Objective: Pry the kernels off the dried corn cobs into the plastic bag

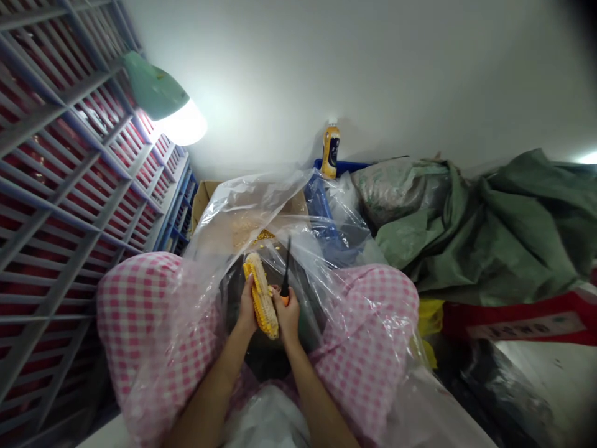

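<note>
My left hand [247, 306] is closed around a corn cob [262, 300], which stands tilted between my knees. Part of the cob is stripped pale, while yellow kernels still line its left side and lower end. My right hand [287, 314] grips a screwdriver [286, 280] by its orange and black handle, the dark shaft pointing up and away. Its thumb is close against the cob's right side; whether it touches the kernels is hard to see. Loose kernels [265, 235] lie ahead in a box [201, 196] lined with a clear plastic sheet [233, 193].
Purple-grey slatted crates [69, 99] rise at the left, with a lit lamp [163, 93] fixed to them. Against the wall stands a yellow drink bottle [331, 149]. A green cloth [504, 230] covers things at the right, beside a stuffed bag [401, 186]. A red box [527, 317] sits lower right.
</note>
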Demonstrator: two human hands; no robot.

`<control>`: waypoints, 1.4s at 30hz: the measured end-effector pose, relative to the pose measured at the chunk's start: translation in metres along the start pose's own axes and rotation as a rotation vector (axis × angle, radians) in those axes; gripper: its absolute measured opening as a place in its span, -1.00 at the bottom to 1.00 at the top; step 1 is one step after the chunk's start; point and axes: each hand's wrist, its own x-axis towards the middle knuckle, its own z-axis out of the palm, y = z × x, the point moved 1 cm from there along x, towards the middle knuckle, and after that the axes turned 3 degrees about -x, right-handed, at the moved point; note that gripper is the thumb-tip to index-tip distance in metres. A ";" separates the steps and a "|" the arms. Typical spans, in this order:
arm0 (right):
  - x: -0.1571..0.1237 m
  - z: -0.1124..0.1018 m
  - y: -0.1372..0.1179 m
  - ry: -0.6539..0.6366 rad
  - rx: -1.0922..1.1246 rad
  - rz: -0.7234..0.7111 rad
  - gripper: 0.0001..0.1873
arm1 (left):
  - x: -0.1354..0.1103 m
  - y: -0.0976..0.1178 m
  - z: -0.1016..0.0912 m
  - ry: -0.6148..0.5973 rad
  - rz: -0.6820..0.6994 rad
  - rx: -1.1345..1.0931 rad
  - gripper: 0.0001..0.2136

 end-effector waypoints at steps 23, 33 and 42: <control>0.010 0.010 -0.028 -0.163 -0.034 -0.026 -0.61 | 0.004 0.001 -0.007 0.021 0.175 0.043 -0.57; 0.007 0.005 -0.021 -0.128 -0.226 -0.102 -0.46 | 0.002 -0.002 -0.004 0.006 0.157 0.084 -0.54; 0.005 0.001 -0.021 -0.144 -0.226 -0.087 -0.42 | 0.002 -0.003 -0.004 0.001 0.129 0.111 -0.55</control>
